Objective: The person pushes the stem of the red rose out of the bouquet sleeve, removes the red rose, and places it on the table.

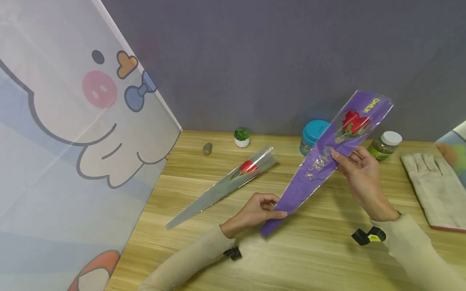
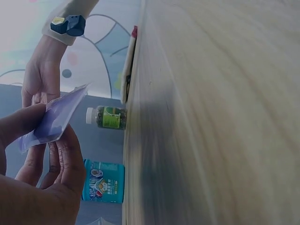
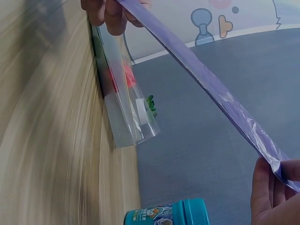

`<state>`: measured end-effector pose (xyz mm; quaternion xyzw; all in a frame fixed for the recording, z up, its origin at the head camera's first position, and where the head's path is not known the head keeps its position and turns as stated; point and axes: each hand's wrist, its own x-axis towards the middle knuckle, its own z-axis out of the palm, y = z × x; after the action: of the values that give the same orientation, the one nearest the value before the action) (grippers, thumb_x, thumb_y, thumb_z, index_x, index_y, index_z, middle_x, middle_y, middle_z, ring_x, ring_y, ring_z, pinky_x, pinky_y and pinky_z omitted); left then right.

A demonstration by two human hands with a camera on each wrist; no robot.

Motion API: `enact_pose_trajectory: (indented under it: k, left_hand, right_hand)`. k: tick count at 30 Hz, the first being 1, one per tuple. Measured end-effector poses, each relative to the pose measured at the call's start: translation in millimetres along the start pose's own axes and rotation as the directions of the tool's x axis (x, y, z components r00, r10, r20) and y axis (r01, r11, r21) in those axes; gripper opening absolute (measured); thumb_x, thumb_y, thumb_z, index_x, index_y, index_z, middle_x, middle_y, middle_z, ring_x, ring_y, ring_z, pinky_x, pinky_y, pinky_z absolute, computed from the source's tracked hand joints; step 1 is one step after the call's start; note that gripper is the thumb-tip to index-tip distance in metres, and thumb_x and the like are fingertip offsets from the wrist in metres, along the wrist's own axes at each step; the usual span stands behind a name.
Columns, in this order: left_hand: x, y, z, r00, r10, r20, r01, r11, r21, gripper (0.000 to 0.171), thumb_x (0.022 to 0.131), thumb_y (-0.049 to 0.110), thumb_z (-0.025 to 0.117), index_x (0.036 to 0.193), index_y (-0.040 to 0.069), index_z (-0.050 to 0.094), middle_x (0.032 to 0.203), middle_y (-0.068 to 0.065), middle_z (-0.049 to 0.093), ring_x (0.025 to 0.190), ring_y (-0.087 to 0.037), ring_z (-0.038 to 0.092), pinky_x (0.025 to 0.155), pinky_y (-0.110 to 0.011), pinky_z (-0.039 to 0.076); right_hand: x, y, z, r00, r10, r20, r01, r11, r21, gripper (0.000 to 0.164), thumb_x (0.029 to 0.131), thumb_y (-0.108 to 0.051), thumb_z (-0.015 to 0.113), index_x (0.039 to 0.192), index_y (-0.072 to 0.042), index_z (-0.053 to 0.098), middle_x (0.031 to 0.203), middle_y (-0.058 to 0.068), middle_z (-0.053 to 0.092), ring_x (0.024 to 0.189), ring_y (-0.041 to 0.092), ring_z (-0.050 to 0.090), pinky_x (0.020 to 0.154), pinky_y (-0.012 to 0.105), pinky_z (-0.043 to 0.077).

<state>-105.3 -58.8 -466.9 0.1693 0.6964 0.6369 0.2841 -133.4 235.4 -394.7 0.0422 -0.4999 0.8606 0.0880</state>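
Tabletop (image 1: 309, 258) lies beneath a purple-wrapped rose (image 1: 303, 184), raised and tilted. Clear-wrapped rose (image 1: 218, 190) lies flat, further left. Right hand (image 1: 362, 180) pinches the purple wrap near mid-length; left hand (image 1: 256, 211) pinches near its narrow end. Potted plant (image 1: 242, 138) stands behind.

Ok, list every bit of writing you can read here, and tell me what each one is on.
"ONLY", as it appears, in yellow near the wide end of the purple wrapper.
"ONLY", most likely, in gold lettering further down that wrapper.
Teal tub: printed label, too small and blurred to read.
Lidded jar: green label, too blurred to read.
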Motion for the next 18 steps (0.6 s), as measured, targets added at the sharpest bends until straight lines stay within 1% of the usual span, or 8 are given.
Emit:
enact_pose_trajectory:
  k: [4,11,14,18]
  left_hand:
    - [-0.3,1.4,1.4,1.000,0.000,-0.016,0.000,1.000,0.001,0.021,0.090,0.010,0.081,0.109,0.002,0.076,0.090,0.007,0.074,0.070,-0.003,0.067,0.065,-0.018,0.051]
    - [-0.2,2.3,6.3,0.999,-0.001,-0.044,0.001,1.000,0.009,0.019,0.089,0.007,0.082,0.106,0.001,0.076,0.082,0.009,0.073,0.065,-0.002,0.063,0.056,-0.018,0.043]
    - [0.1,2.2,8.1,0.999,-0.004,-0.049,0.004,1.000,0.006,0.018,0.088,0.007,0.082,0.105,0.001,0.077,0.081,0.007,0.074,0.065,-0.002,0.064,0.055,-0.018,0.043]
    - [1.4,1.7,9.8,0.998,-0.003,-0.056,0.003,1.000,-0.006,0.019,0.088,0.007,0.083,0.104,0.001,0.076,0.079,0.006,0.075,0.064,-0.002,0.065,0.055,-0.018,0.045]
  right_hand:
    - [-1.1,-0.2,0.5,1.000,-0.001,-0.002,0.001,1.000,0.003,0.038,0.096,0.014,0.063,0.132,0.001,0.058,0.109,0.004,0.081,0.092,0.011,0.078,0.076,0.023,0.063]
    - [-3.3,0.0,1.3,1.000,-0.007,0.002,0.007,1.000,0.007,0.035,0.096,0.014,0.062,0.127,-0.001,0.062,0.109,0.006,0.081,0.093,0.013,0.079,0.078,0.026,0.063]
    - [-4.0,0.3,1.7,1.000,-0.011,0.005,0.011,1.000,0.001,0.035,0.096,0.015,0.062,0.126,-0.002,0.062,0.109,0.006,0.081,0.094,0.013,0.079,0.078,0.026,0.063]
    - [-4.7,0.3,1.7,1.000,-0.016,0.008,0.016,1.000,-0.021,0.036,0.096,0.015,0.062,0.128,-0.003,0.063,0.110,0.005,0.081,0.094,0.012,0.079,0.077,0.025,0.063]
